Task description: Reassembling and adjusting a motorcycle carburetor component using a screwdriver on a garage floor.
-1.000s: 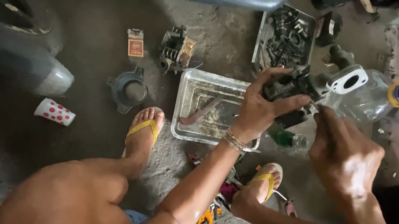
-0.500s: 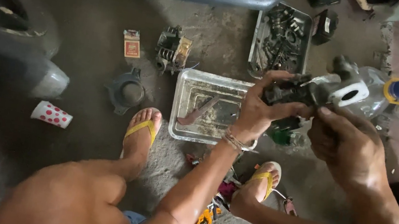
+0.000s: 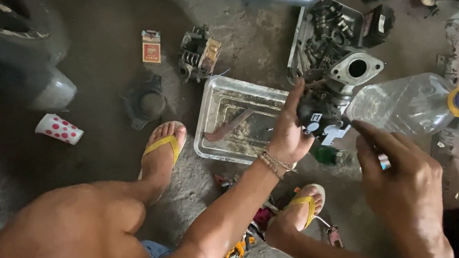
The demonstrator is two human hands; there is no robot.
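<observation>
On the concrete floor [image 3: 107, 22], a spotted paper cup [image 3: 59, 128] lies at the left, a clear tray [image 3: 234, 97] sits further right. Above the tray's right edge, the left hand [image 3: 287, 134] grips a dark carburetor [image 3: 329, 98], fingers wrapped around it. The right hand [image 3: 405, 180] hovers just beside it, fingers loosely spread, holding nothing.
</observation>
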